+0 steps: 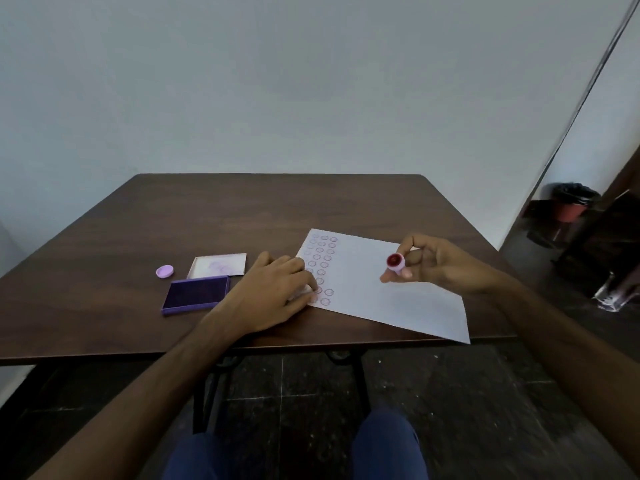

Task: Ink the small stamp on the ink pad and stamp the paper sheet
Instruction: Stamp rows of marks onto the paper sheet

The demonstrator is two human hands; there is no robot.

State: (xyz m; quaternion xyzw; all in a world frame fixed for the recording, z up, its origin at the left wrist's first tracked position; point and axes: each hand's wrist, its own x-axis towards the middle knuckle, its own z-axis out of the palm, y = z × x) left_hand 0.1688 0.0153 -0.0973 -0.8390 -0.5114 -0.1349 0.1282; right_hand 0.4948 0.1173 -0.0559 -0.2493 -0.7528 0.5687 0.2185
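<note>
My right hand (436, 263) holds the small pink stamp (396, 261) above the white paper sheet (398, 299), its dark red round face turned toward me. The sheet lies on the brown table (242, 209) at the front right and carries several rows of purple ring prints along its left side. My left hand (277, 289) rests flat on the sheet's left edge, fingers spread, pressing it down. The purple ink pad (195, 294) lies open to the left of that hand.
The pad's white lid (218, 265) lies just behind the pad, and a small lilac round cap (165, 271) sits to its left. The sheet's near right corner overhangs the table's front edge. A lined bin (573, 202) stands on the floor at the right.
</note>
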